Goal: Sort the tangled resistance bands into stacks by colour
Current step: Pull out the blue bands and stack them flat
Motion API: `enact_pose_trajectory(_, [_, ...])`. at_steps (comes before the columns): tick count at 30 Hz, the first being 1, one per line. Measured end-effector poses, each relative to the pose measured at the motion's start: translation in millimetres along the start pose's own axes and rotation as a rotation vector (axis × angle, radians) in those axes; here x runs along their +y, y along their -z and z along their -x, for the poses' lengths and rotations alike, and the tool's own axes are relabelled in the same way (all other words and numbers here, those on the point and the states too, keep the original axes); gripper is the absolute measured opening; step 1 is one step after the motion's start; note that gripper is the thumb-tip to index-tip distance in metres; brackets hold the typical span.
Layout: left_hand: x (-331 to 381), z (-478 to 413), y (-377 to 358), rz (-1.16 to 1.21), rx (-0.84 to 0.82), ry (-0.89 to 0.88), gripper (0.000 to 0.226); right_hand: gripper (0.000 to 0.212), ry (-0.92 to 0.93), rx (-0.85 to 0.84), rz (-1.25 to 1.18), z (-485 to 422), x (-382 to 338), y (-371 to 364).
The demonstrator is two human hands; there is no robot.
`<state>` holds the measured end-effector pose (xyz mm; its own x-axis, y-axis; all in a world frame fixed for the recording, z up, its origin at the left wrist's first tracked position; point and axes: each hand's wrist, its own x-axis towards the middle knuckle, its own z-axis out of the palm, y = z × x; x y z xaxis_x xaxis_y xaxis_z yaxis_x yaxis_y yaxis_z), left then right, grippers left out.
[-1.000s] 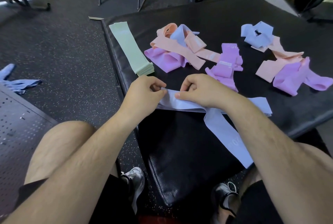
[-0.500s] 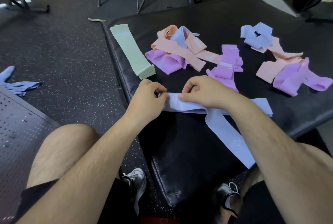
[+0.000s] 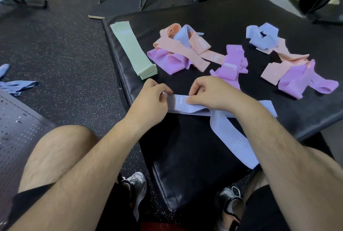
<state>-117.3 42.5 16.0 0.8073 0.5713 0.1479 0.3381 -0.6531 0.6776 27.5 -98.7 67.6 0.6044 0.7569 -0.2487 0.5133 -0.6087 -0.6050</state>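
Here, both of your hands are on a pale blue fabric resistance band (image 3: 179,105) that lies flat across the near part of the black padded surface (image 3: 194,165). Your left hand (image 3: 152,99) pinches the band's left end, its fingers (image 3: 163,92) curled and clamped on the fabric. Your right hand (image 3: 209,93) grips the band just beside it, thumb pressed on top and fingers curled over the far edge. A second length of blue fabric (image 3: 233,143) runs out from under your right wrist and hangs over the surface's near edge toward your right knee. Beyond your left hand, along the surface's left edge, lies a neat stack of pale green fabric bands (image 3: 132,50). To its right sits a tangle of peach, blue and pink bands (image 3: 178,50), then a bundle of purple bands (image 3: 232,65) just beyond your right hand, and farther right another knot of blue, peach and purple bands (image 3: 289,63). A loose blue band (image 3: 16,85) lies on the speckled floor to your left.
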Motion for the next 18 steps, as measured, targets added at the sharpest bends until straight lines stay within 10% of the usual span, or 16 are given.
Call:
enact_pose_trajectory(8, [15.0, 11.4, -9.7, -0.310, 0.223, -0.334, 0.021, 0.015, 0.019, 0.031, 0.032, -0.1, -1.5, -4.4])
enact_pose_trajectory(18, [7.2, 10.0, -20.1, -0.187, 0.051, -0.427, 0.011, 0.024, -0.011, -0.049, 0.082, 5.5, 4.3, 5.2])
